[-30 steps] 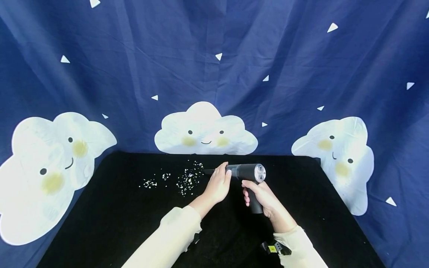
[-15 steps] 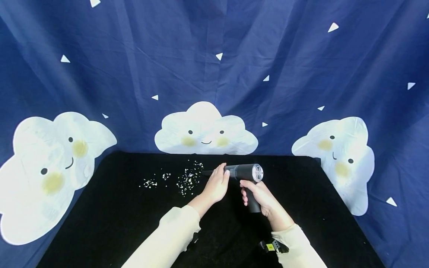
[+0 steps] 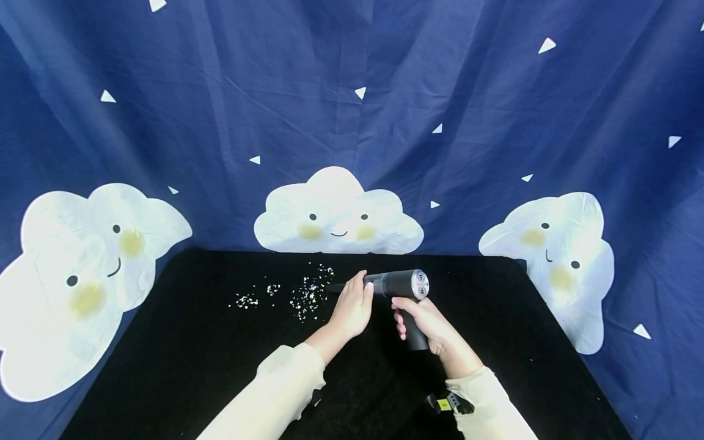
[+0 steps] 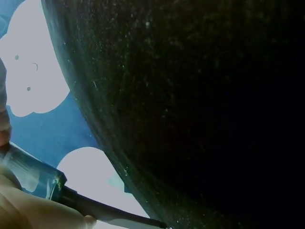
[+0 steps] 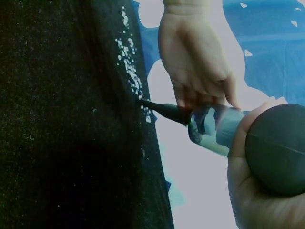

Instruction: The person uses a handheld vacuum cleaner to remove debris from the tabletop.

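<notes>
2 hands grip my handheld vacuum (image 3: 404,285) at frame centre: right hand (image 3: 426,324) wraps its handle, left hand (image 3: 352,305) clasps the barrel. Its nozzle tip touches the white scraps (image 3: 308,293) just left.

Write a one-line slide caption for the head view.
Right hand grips a handheld vacuum, left hand steadies its front, nozzle by white crumbs.

We see bare black table (image 3: 181,366) across the lower left of the frame, where a hand could pass freely, and more to the right of the right hand (image 3: 426,321). Ahead of the left hand (image 3: 349,305), at frame centre, white scraps (image 3: 308,296) lie scattered, with smaller patches (image 3: 244,299) further left. The vacuum (image 3: 401,287) and its nozzle (image 5: 162,110) bar the middle, the tip just at the scraps. The curtain (image 3: 352,122) closes off the table's far edge and both sides.
</notes>
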`<action>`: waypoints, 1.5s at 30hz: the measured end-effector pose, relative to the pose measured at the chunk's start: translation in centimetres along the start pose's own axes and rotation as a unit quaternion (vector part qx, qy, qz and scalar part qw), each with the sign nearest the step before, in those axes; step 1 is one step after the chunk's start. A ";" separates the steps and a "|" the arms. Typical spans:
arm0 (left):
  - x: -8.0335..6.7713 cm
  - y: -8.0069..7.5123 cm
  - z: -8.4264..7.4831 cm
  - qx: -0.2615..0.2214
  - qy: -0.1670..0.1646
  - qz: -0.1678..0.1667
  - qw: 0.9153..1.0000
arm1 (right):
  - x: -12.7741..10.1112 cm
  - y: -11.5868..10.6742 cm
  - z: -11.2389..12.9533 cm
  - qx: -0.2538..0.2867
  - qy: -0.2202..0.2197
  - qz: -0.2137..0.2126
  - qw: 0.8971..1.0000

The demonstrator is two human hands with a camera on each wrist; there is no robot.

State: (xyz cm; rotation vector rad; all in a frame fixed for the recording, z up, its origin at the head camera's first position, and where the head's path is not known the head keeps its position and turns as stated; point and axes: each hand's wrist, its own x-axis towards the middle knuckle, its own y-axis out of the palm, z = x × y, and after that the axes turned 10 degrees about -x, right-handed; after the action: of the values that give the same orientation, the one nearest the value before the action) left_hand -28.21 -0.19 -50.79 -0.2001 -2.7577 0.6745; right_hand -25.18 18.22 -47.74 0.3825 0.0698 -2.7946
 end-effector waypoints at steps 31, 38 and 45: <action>-3.2 0.5 -1.4 0.015 -0.020 -0.059 0.998 | -1.2 -0.6 0.4 -0.001 0.018 0.083 0.996; -3.9 0.6 -1.8 0.013 -0.014 -0.089 0.996 | -1.5 -0.7 0.5 -0.006 0.028 0.095 0.995; -4.7 0.7 -2.0 0.028 -0.034 -0.101 0.994 | -1.7 -0.8 0.6 -0.007 0.029 0.122 0.992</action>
State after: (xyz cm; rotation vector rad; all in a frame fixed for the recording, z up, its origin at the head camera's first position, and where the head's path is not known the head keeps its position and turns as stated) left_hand -23.05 0.36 -50.61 0.1143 -2.7687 0.7154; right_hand -24.00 19.44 -46.73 0.4365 0.0511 -2.5417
